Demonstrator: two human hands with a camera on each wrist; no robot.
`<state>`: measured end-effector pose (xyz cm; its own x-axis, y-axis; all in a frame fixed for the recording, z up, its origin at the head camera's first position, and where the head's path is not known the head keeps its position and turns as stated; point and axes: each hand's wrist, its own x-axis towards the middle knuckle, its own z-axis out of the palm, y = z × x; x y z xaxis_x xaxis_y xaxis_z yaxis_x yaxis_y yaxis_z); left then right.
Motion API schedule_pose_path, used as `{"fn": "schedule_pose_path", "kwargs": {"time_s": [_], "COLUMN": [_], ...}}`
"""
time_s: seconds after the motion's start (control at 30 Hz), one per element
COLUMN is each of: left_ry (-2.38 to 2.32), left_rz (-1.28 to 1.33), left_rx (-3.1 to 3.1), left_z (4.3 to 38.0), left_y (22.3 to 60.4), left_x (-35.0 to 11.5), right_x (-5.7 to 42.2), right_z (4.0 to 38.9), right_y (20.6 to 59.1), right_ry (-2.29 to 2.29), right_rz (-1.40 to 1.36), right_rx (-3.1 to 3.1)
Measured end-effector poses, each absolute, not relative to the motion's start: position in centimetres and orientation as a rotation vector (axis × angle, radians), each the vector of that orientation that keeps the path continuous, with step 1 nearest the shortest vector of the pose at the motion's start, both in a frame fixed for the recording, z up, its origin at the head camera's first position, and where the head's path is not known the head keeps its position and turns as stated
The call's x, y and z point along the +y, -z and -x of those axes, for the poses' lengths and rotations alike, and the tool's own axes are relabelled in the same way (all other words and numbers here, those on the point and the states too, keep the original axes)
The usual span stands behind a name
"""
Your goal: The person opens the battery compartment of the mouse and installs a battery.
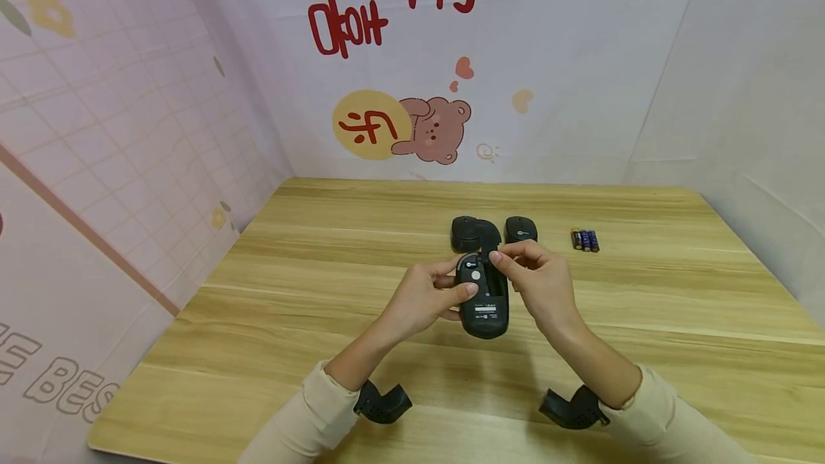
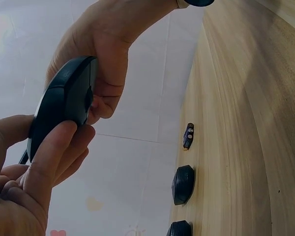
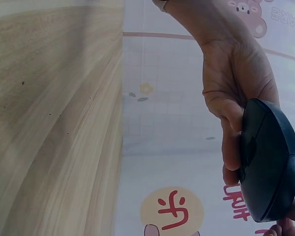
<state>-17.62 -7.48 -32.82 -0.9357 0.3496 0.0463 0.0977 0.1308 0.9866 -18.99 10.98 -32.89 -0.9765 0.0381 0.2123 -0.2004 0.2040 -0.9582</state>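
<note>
My left hand grips a black computer mouse above the table, its thumb on the underside. That underside faces up toward the head camera, with a label and an open, dark battery compartment. My right hand pinches a curved black battery cover at the mouse's top end, thumb beside the compartment. In the left wrist view, the mouse shows side-on between both hands. The right wrist view shows its smooth top shell, with my right fingertips at the lower edge.
Two more black mice stand farther back on the wooden table; the cover overlaps the left one in the head view. Three small batteries lie side by side to their right. A printed cloth backdrop rises behind the table.
</note>
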Motion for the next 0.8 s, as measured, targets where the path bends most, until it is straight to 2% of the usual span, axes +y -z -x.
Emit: {"fn": "schedule_pose_path", "kwargs": {"time_s": [0.33,0.57,0.8], "left_ry": [-1.919,-1.920,-1.931], "left_rz": [-0.439,-0.394,-0.357], "left_rx": [2.224,2.276,2.266], "left_z": [17.8,17.9,17.7], "left_y": [33.4,33.6,33.9], "left_x": [-8.3,-9.5,-10.4], "right_x": [10.3,9.1,6.6], "right_z": [20.0,22.7,26.1], "right_y": [32.3,31.5,31.9], "right_ry": [-2.037,-2.061,-2.068], "right_rz": [-0.144,-0.201,-0.143], "right_rx": [-2.245,-2.206,-2.271]}}
